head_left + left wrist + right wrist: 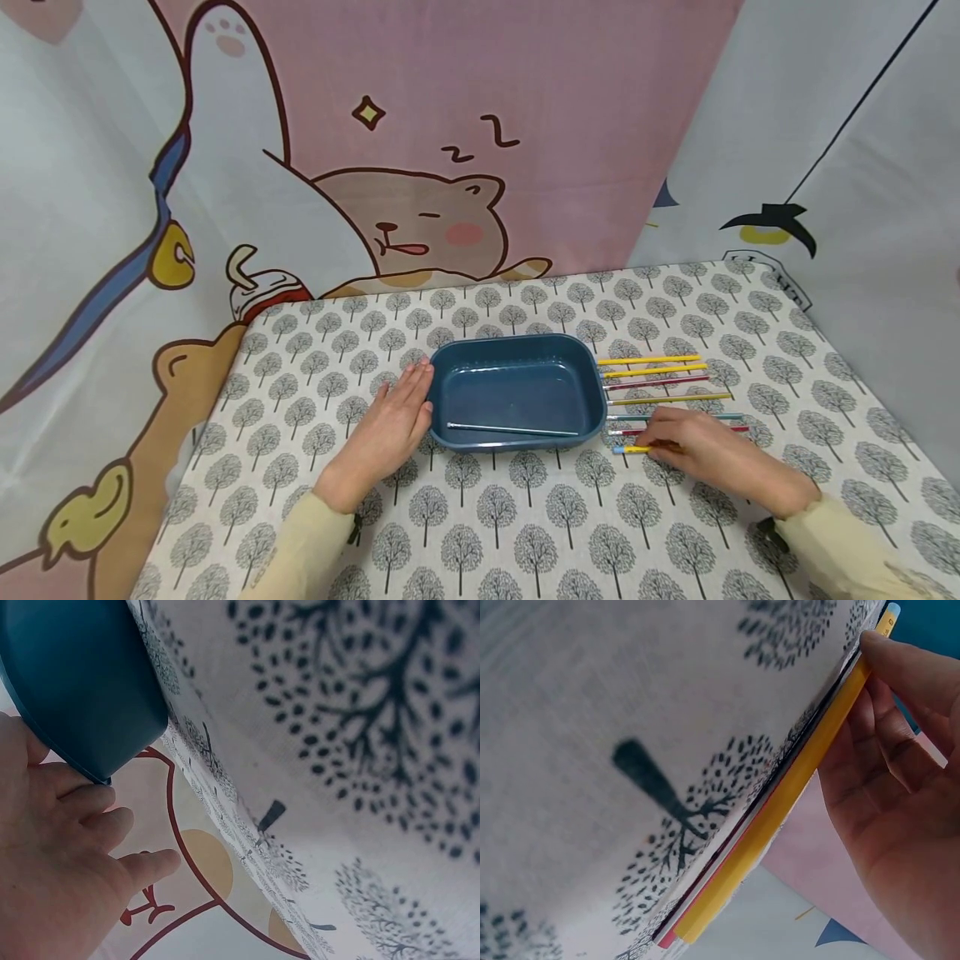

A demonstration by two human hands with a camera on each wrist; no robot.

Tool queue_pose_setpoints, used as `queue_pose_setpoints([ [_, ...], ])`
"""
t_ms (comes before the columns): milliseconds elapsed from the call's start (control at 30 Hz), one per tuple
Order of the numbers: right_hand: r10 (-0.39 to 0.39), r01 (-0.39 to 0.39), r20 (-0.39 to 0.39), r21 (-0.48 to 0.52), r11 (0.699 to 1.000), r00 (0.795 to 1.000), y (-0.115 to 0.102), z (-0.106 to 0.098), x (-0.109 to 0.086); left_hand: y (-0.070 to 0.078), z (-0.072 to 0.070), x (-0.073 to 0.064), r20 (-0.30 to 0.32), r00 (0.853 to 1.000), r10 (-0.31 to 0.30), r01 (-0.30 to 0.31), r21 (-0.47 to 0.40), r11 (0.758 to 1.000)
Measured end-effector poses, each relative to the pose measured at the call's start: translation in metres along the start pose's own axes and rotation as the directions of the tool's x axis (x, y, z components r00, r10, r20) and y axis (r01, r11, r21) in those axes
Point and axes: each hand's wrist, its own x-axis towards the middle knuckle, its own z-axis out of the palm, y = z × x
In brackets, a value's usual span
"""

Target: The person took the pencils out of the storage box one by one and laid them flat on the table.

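A dark blue rectangular tray (510, 392) sits on the table, and one teal pencil (513, 430) lies inside along its near wall. My left hand (390, 421) rests against the tray's left end with its fingers extended along the rim; the left wrist view also shows fingers at the tray's edge (90, 682). To the right of the tray, my right hand (693, 442) pinches a yellow pencil (780, 806) with a light blue end, between thumb and fingers. The hand hides much of that pencil in the head view.
Several pencils lie in a row right of the tray: yellow ones (652, 370), a dark red one (660, 382), a gold one (675, 399), a teal one (712, 416) and another red one (624, 432). Tree-print cloth (465, 517) covers the table; cartoon-printed curtains (585, 125) hang behind.
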Motion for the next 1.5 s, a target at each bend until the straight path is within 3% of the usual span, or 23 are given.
queue_pose_setpoints([
  [233, -0.012, 0.012, 0.007, -0.010, 1.000, 1.000, 0.001, 0.001, 0.000, -0.001, 0.002, 0.000, -0.001, 1.000, 0.009, -0.009, 0.002, 1.000],
  [1033, 0.067, -0.066, 0.050, -0.008, 0.998, 0.997, -0.004, 0.001, 0.000, 0.000, 0.001, -0.001, 0.000, 1.000, 0.006, -0.006, 0.003, 1.000],
  [1300, 0.080, -0.084, -0.035, -0.103, 0.991, 0.996, -0.009, -0.003, -0.004, 0.000, 0.000, -0.001, 0.000, 1.000, 0.002, -0.002, 0.003, 1.000],
  [1500, 0.021, -0.044, -0.133, -0.172, 0.984, 0.991, -0.012, -0.007, -0.005, -0.001, 0.000, 0.000, 0.003, 1.000, 0.006, -0.006, 0.002, 1.000],
])
